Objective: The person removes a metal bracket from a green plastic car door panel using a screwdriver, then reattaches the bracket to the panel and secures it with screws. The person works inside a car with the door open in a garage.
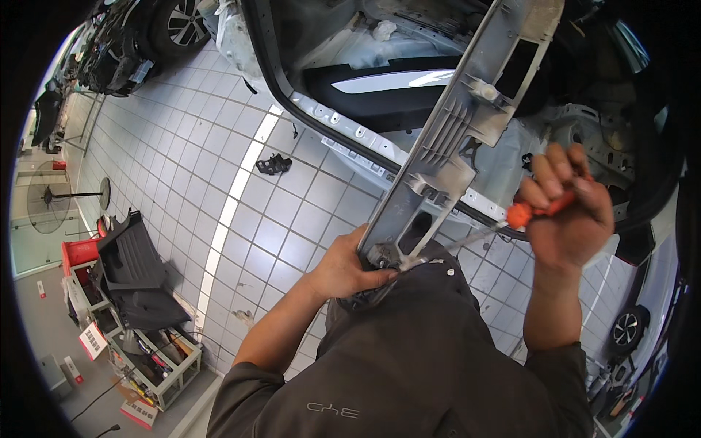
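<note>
A long grey plastic trim panel [445, 131], with ribs and clip brackets facing me, slants up and away from my lap. My left hand [337, 269] is closed around its near end, the thumb lying across the edge. In my right hand [573, 230] is a screwdriver [519, 215] with an orange handle. The fingers wrap its grip, and its thin shaft points down-left to the panel's near end, close to my left thumb. Whether the tip touches the panel or a clip there I cannot tell.
Beyond the panel is an open car body with a black-sealed sill [358, 135]. A small black part [273, 165] lies on the tiled floor. At left, a dark trim piece [135, 270] leans by a tool cart [191, 363], near a fan [51, 196]. A car wheel [182, 25] stands far left.
</note>
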Demonstrator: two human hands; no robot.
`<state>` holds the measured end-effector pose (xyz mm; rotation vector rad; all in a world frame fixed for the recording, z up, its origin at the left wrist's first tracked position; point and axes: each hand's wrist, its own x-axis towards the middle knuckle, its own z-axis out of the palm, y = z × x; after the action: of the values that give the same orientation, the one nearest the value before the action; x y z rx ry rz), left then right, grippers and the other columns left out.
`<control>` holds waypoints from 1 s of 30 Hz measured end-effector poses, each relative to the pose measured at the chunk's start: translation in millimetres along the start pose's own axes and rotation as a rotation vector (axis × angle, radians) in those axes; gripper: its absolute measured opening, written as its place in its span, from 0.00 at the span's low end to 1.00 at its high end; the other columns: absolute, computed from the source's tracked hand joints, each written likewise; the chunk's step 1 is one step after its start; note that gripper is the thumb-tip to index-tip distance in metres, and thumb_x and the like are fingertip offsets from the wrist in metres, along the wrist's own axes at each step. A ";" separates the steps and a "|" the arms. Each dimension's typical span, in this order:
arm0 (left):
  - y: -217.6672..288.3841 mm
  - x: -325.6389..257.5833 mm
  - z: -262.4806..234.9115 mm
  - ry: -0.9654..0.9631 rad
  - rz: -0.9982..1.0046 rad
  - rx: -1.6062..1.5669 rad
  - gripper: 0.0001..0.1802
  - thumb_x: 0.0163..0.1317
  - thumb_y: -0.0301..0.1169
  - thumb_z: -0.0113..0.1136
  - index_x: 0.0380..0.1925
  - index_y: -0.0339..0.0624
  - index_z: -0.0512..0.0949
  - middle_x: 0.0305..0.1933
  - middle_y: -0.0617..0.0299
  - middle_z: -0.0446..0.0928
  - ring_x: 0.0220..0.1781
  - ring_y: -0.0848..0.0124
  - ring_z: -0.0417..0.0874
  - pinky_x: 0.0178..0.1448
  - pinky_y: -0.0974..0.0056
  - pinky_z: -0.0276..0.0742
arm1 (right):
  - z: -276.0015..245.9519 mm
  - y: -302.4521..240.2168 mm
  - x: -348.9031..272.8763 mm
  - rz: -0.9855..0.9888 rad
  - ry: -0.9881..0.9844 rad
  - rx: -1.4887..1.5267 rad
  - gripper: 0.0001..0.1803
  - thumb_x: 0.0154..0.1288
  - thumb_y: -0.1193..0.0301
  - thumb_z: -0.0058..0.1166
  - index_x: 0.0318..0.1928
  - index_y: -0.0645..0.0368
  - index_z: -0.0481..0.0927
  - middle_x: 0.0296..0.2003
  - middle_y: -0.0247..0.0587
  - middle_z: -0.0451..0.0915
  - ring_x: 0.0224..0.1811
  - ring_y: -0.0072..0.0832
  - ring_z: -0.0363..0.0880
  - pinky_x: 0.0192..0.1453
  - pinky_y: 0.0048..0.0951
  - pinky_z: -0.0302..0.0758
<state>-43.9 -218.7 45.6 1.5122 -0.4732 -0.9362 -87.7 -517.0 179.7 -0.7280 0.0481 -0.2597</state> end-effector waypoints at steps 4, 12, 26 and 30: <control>-9.2 -13.6 1.4 0.057 0.066 -0.041 0.33 0.49 0.27 0.76 0.56 0.35 0.74 0.43 0.59 0.81 0.46 0.73 0.79 0.54 0.66 0.75 | 24.2 28.1 9.6 -0.015 -0.215 -0.100 0.08 0.67 0.67 0.45 0.42 0.58 0.69 0.29 0.35 0.67 0.26 0.24 0.68 0.30 0.28 0.70; -13.7 -16.4 0.8 0.069 0.160 -0.008 0.33 0.48 0.27 0.77 0.55 0.35 0.75 0.46 0.58 0.81 0.47 0.71 0.80 0.55 0.65 0.75 | 50.7 37.3 35.9 0.118 -0.374 -0.199 0.10 0.73 0.64 0.40 0.35 0.56 0.65 0.24 0.35 0.66 0.21 0.23 0.69 0.25 0.28 0.72; -2.4 -1.1 14.4 -0.143 0.076 0.082 0.31 0.47 0.28 0.77 0.53 0.36 0.76 0.44 0.57 0.82 0.44 0.72 0.82 0.51 0.65 0.77 | 55.6 55.5 39.0 0.098 -0.153 -0.295 0.14 0.73 0.61 0.45 0.36 0.59 0.69 0.21 0.39 0.71 0.17 0.26 0.72 0.21 0.27 0.70; -3.2 7.7 18.6 -0.217 0.080 0.133 0.31 0.47 0.30 0.77 0.52 0.37 0.76 0.43 0.55 0.82 0.43 0.68 0.83 0.49 0.64 0.78 | 32.1 44.7 23.1 0.042 -0.044 -0.259 0.13 0.72 0.61 0.43 0.34 0.56 0.68 0.23 0.38 0.68 0.20 0.27 0.70 0.26 0.29 0.71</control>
<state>-54.6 -235.6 41.5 1.5057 -0.7604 -1.0279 -51.4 -469.9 175.0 -0.9886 0.0557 -0.1993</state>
